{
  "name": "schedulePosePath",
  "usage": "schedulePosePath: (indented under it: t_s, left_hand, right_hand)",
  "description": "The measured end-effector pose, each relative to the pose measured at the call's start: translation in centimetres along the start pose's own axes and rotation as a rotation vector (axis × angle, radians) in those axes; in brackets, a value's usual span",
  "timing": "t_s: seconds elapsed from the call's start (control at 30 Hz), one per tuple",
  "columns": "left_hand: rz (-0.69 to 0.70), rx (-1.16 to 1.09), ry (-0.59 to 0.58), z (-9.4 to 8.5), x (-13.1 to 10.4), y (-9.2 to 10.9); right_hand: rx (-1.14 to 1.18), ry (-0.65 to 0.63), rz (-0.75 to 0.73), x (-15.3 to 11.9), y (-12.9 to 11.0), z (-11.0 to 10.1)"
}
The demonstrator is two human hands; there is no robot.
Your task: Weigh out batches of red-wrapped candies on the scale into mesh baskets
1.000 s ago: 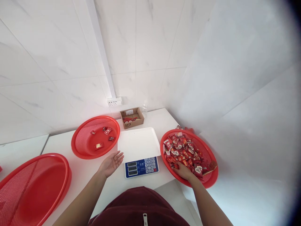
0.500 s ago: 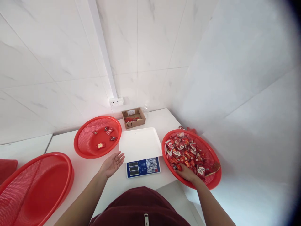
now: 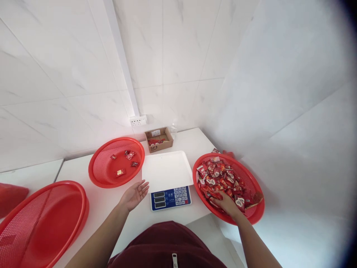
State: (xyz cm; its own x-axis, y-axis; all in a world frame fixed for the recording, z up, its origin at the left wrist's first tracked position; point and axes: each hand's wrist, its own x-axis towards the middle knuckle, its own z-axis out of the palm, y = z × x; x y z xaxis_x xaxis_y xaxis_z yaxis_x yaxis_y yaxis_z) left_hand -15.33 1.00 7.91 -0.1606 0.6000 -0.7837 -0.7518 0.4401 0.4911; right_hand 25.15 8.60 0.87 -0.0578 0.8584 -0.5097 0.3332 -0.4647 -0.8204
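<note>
At one o'clock your right hand (image 3: 223, 203) touches sweets (image 3: 211, 181) in a red basket (image 3: 246, 178), I can't tell its grip; at eleven your left hand (image 3: 134, 196) holds nothing, palm up; that basket pokes past the edge of the worktop (image 3: 198, 207), so pushing down might tip it

Bright, soft light washes the pale tiled wall (image 3: 184, 48) — shadows are faint — while blurred darkness curves down the right edge.

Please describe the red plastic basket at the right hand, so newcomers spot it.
On the white table stands a white scale with blue panel. Right of it is the round red plastic basket. Unlike the left red baskets, it is heaped with wrapped packets.
</note>
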Motion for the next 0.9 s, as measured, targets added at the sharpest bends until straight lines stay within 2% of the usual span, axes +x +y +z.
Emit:
schedulePosePath:
  t_s: [0.1,0.23,0.33,0.4,0.47,0.57,0.63,0.73,0.83,0.9]
  left_hand:
    - [-0.003,0.003,0.001,0.0,0.1,-0.1]
    - [-0.011,0.006,-0.003,0.0,0.2,-0.2]
    - [-0.022,0.014,-0.021,0.2,0.3,-0.4]
    - [-0.034,0.031,-0.045,0.7,0.3,-0.7]
    - [-0.053,0.069,-0.087,1.6,0.1,-1.1]
    - [-0.089,0.163,-0.212,3.6,-0.4,-2.3]
    - [-0.116,0.242,-0.327,5.2,-0.6,-3.4]
    - [-0.129,0.354,-0.421,7.3,-0.6,-5.1]
    - [-0.106,0.385,-0.438,8.4,-0.4,-6.3]
    - [-0.101,0.368,-0.409,8.4,-0.2,-6.7]
  right_hand:
    - [0.137,0.051,0.036,-0.3,-0.1,-0.7]
    - [0.410,0.196,0.101,-0.1,-0.2,-1.5]
    - [0.605,0.266,0.097,0.2,-0.8,-1.7]
    - [0.675,0.252,0.084,0.2,-1.7,-1.5]
    - [0.679,0.180,0.086,0.0,-3.2,-0.7]
    - [0.617,0.026,0.064,-0.7,-5.9,1.9]
    - [0.590,-0.073,0.022,-1.1,-7.6,4.4]
    - [0.524,-0.171,-0.015,-1.7,-9.5,8.6]
    - [0.415,-0.241,-0.006,-2.4,-10.3,12.1]
    - [0.401,-0.271,0.017,-2.7,-10.6,13.6]
